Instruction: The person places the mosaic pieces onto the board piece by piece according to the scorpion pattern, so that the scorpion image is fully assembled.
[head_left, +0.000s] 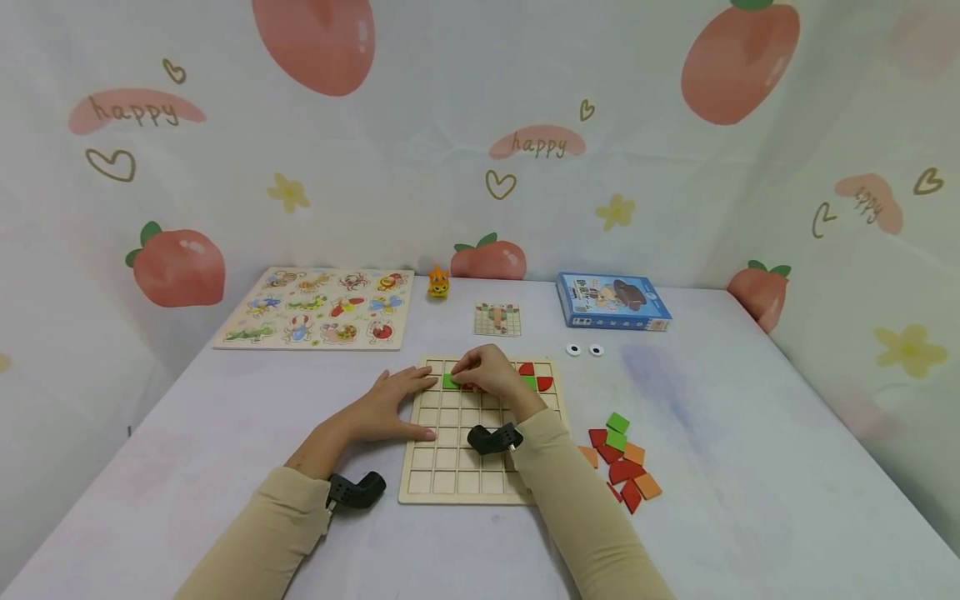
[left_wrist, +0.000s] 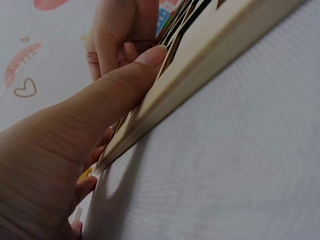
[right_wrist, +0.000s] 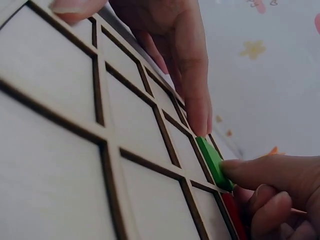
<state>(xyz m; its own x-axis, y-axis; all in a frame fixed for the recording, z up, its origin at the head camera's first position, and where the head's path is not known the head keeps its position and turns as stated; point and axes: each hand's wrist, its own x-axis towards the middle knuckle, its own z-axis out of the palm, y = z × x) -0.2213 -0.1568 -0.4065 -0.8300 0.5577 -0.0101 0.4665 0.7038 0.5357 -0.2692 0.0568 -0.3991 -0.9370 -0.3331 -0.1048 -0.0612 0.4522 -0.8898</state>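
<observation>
Green tile [right_wrist: 212, 162] sits near the board's [head_left: 446, 482] far left corner, pinched in the nearly closed right hand [head_left: 489, 371], though how firmly I cannot tell; the left hand [head_left: 386, 408] lies spread across the left edge, gripping nothing. This looks like the seating step, so next comes squaring the tile to its cell and pressing it flat.
</observation>
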